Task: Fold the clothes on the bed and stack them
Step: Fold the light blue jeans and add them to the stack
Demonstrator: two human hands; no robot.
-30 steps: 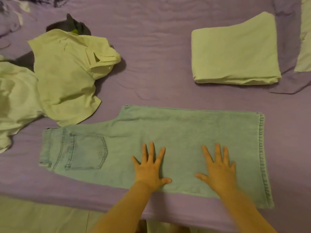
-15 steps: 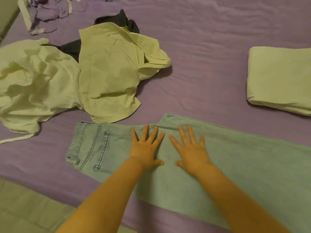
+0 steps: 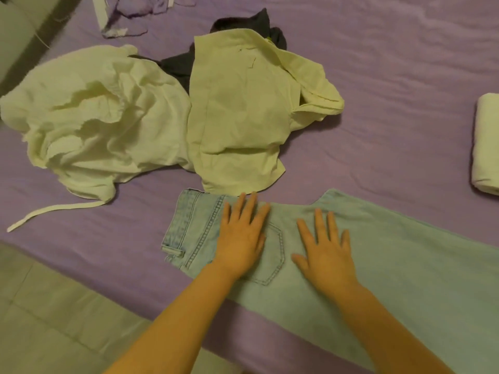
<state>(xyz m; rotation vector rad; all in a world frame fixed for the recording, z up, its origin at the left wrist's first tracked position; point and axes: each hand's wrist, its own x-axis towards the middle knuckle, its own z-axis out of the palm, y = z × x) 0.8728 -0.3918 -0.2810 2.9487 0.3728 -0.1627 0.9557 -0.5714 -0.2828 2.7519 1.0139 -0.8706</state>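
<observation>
Light blue jeans (image 3: 405, 260) lie flat on the purple bed (image 3: 391, 90), folded lengthwise, waistband to the left. My left hand (image 3: 241, 236) rests flat on the back pocket with fingers spread. My right hand (image 3: 325, 249) lies flat just to its right, palm down on the denim. Beyond the jeans sit an unfolded pale yellow shirt (image 3: 243, 112) and a crumpled cream garment (image 3: 100, 114) with a loose strap. A dark garment (image 3: 248, 22) shows from under the shirt. At the right edge lies a folded pale cloth (image 3: 486, 141).
A purple-and-white garment (image 3: 129, 12) lies bunched at the far left of the bed. The tiled floor (image 3: 54, 319) shows at the lower left, past the near edge of the bed.
Both hands have slid left along the jeans from the leg to the pocket and waistband area. The view has shifted left with them, pushing the folded cloth to the right edge.
</observation>
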